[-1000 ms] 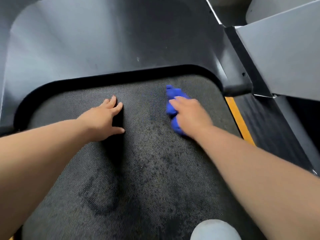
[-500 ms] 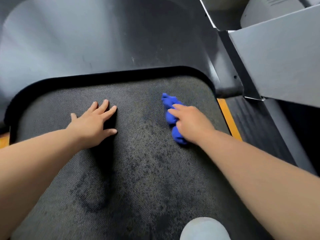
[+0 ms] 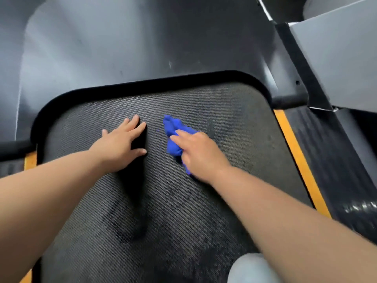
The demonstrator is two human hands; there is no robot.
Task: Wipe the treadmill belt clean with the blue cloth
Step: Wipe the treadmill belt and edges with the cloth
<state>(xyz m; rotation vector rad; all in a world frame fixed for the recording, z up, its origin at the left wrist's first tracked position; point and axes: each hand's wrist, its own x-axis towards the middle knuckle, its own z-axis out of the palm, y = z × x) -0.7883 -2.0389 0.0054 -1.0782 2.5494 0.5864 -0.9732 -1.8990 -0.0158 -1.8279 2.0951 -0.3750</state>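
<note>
I see open belt (image 3: pixel 234 123) right of my right hand (image 3: pixel 201 154), out to the yellow stripe (image 3: pixel 296 154). Ahead, the grey hood (image 3: pixel 142 48) rises at the belt's front edge. My left hand (image 3: pixel 120 144) lies flat near the blue cloth (image 3: pixel 173 127), a narrow gap between. A pale rounded shape (image 3: pixel 251 268) crowds bottom right.

We find the scene moderately bright under soft light, with a pale sheen across the far glossy cover (image 3: pixel 102 48). Our left hand (image 3: pixel 120 144) casts a dense black shadow on the treadmill belt (image 3: pixel 204 211), stretching nearward. The right hand (image 3: pixel 201 155) and blue cloth (image 3: pixel 173 127) are slightly smeared by motion; straight edges bow at the right.
</note>
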